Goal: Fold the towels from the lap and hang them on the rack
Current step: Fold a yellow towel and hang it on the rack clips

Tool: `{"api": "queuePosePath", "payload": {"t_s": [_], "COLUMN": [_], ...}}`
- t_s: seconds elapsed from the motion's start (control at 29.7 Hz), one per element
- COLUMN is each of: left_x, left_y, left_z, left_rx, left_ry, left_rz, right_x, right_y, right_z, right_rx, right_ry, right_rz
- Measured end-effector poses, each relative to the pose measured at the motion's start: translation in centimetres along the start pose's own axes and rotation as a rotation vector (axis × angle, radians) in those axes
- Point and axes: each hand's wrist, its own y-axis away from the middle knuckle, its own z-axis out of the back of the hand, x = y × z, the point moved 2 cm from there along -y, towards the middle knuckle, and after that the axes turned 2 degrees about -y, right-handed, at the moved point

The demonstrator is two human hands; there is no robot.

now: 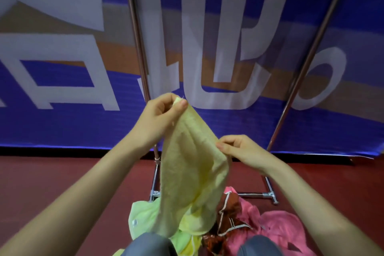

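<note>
While the yellow towel (191, 172) hangs between both hands, its lower end drapes into the lap pile at 6 o'clock. The left hand (164, 114) pinches the top corner with thumb against fingers, at 11 o'clock of the towel. The right hand (243, 149) pinches the side edge lower down, at 3 o'clock.

The step looks like finding corners to spread the towel before folding. To do it well, the right hand should probably slide along the edge to the matching corner without letting go. Both hands should then pull the top hem taut and level and lift until the tail clears the pile. That stops it dragging the green towel (143, 214), at 7 o'clock, off the lap. The fabric is twisted and bunched now, so it needs a shake-out first.

The pink towel (276, 224) and a dark patterned cloth (230, 210) sit at 5 o'clock, just beside the yellow tail. The knees (149, 245) are at the bottom edge.

The rack (138, 33) stands straight ahead, its second upright (307, 64) at 2 o'clock and its base bar (257, 194) near the pile. The space between the uprights is open, with a banner (62, 68) behind. The top rail at 12 o'clock is cut off by the frame and blurred, so free hanging space on it can't be judged. The floor (52, 183) at 9 o'clock gives room for the elbows to swing.
</note>
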Motion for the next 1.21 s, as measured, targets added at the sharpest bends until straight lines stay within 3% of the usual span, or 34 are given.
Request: {"api": "queuePosePath", "payload": {"t_s": [0.17, 0.44, 0.67, 0.98, 1.21], "left_x": [-2.9, -4.7, -5.4, -5.2, -4.6], "left_y": [-0.1, 1.2, 2.0, 2.6, 3.5], "left_z": [0.9, -0.5, -0.7, -1.1, -1.3], "left_rx": [0.027, 0.191, 0.322, 0.354, 0.401], "left_ry": [-0.033, -0.081, -0.190, -0.300, -0.204], "left_rz": [-0.004, 0.030, 0.039, 0.051, 0.111], "right_x": [1.0, 6.8, 9.4, 10.1, 10.6], "right_y": [1.3, 2.1, 2.6, 4.1, 4.7], "right_z": [-0.2, -2.1, -2.8, -2.4, -2.3], "right_rx": [-0.119, -0.235, -0.207, -0.169, -0.176], "right_ry": [0.097, -0.349, -0.200, -0.049, -0.031], "right_rz": [0.091, 0.290, 0.327, 0.303, 0.302]}}
